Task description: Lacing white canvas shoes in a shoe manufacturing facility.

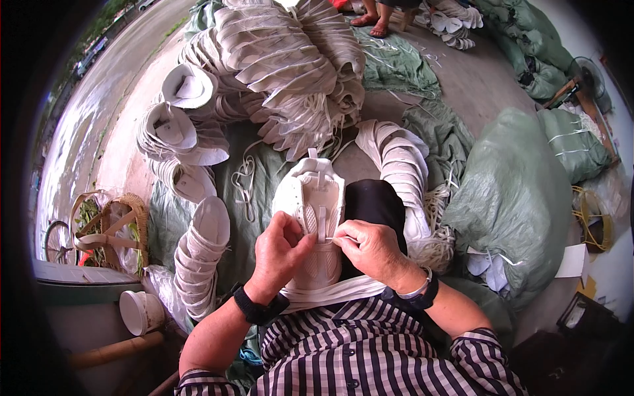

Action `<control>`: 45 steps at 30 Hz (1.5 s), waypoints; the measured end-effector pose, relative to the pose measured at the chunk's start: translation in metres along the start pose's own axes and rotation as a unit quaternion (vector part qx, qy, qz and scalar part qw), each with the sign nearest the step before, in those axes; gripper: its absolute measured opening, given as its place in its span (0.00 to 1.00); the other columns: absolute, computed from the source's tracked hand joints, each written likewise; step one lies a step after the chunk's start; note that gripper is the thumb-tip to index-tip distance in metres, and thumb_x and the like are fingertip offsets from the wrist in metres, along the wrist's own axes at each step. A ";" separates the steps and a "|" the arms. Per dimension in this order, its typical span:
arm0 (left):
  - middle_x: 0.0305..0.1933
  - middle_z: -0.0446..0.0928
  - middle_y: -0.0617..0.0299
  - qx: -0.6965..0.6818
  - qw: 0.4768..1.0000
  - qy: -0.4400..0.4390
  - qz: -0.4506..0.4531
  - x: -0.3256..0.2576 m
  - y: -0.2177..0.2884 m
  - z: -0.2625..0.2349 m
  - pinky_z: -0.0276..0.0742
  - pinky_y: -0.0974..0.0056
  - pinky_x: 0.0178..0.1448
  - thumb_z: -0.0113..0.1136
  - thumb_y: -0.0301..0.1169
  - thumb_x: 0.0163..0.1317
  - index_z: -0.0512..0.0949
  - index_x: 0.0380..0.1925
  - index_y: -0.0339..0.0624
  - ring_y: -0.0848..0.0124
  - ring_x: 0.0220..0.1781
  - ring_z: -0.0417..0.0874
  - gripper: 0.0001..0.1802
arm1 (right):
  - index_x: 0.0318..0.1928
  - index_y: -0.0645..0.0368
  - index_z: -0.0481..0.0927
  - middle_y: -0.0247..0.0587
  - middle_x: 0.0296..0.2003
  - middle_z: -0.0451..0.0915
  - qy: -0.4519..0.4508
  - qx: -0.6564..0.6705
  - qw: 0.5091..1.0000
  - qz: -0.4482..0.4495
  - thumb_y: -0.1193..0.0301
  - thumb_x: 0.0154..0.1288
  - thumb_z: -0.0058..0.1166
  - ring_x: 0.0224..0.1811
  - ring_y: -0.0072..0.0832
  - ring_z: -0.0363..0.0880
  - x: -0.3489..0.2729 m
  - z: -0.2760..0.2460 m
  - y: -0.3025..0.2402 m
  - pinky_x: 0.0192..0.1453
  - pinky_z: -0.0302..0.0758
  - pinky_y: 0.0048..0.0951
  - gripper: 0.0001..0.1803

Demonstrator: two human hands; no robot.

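A white shoe upper (pixel 323 181) lies over my lap, its tongue and pull loop pointing away from me. My left hand (pixel 281 254) is closed on its left side, thumb and fingertips at the edge of the lace opening. On the other side of that opening, my right hand (pixel 373 251) pinches a thin white shoelace (pixel 333 239), whose short end runs across the tongue. Whether the lace passes through an eyelet is too small to tell. A bundle of white laces (pixel 337 294) stretches across my lap below the upper.
Nested white uppers (pixel 284 53) are heaped ahead, with curved stacks at left (pixel 198 264) and right (pixel 396 158). A bulging green sack (pixel 515 198) stands at right. At left are a white bucket (pixel 140 313) and a wicker basket (pixel 135 214). Another person's feet (pixel 378 28) show far ahead.
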State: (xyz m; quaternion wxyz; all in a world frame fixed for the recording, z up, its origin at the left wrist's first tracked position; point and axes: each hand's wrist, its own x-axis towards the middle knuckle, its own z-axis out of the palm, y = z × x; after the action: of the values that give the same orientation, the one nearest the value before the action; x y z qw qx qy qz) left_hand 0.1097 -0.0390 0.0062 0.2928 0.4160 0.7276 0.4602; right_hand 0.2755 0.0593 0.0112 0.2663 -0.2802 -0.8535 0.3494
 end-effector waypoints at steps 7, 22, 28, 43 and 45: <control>0.19 0.71 0.63 0.029 1.000 0.001 -0.012 0.000 0.004 0.001 0.70 0.68 0.27 0.66 0.29 0.48 0.68 0.27 0.39 0.75 0.21 0.72 0.15 | 0.29 0.58 0.77 0.41 0.22 0.79 -0.027 0.068 0.994 0.076 0.72 0.58 0.57 0.23 0.37 0.79 -0.001 0.009 -0.007 0.26 0.73 0.31 0.04; 0.27 0.71 0.60 0.232 0.941 -0.011 0.245 -0.021 0.006 -0.012 0.77 0.61 0.28 0.60 0.23 0.54 0.78 0.42 0.45 0.61 0.26 0.78 0.14 | 0.35 0.61 0.73 0.41 0.26 0.77 0.004 -0.002 1.000 -0.019 0.78 0.58 0.54 0.26 0.34 0.79 0.002 0.017 0.004 0.27 0.76 0.30 0.05; 0.28 0.73 0.60 0.237 0.939 -0.024 0.247 -0.016 0.010 -0.013 0.77 0.61 0.28 0.60 0.26 0.55 0.80 0.37 0.45 0.61 0.26 0.79 0.09 | 0.36 0.60 0.74 0.44 0.28 0.76 -0.068 -0.108 0.989 -0.076 0.80 0.55 0.53 0.29 0.41 0.79 -0.005 0.012 0.000 0.29 0.76 0.35 0.07; 0.32 0.71 0.54 0.322 0.914 -0.125 0.214 -0.008 0.023 -0.013 0.78 0.53 0.30 0.54 0.25 0.48 0.70 0.33 0.37 0.58 0.30 0.80 0.10 | 0.39 0.63 0.77 0.30 0.22 0.76 -0.091 0.201 0.952 0.213 0.76 0.65 0.52 0.22 0.13 0.71 -0.006 0.016 -0.009 0.22 0.69 0.17 0.05; 0.32 0.71 0.51 0.321 0.914 -0.128 0.213 -0.010 0.023 -0.012 0.78 0.52 0.31 0.55 0.24 0.47 0.68 0.32 0.33 0.55 0.30 0.80 0.11 | 0.44 0.64 0.73 0.34 0.27 0.78 -0.117 0.232 0.946 0.195 0.80 0.64 0.49 0.23 0.15 0.73 -0.012 0.011 -0.004 0.22 0.71 0.18 0.08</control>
State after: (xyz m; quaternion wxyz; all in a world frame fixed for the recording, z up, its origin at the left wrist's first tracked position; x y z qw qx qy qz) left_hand 0.1121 -0.0474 0.0331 0.1296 0.6880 0.6865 0.1964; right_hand 0.2754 0.0440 0.0043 0.1489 -0.3290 -0.7022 0.6136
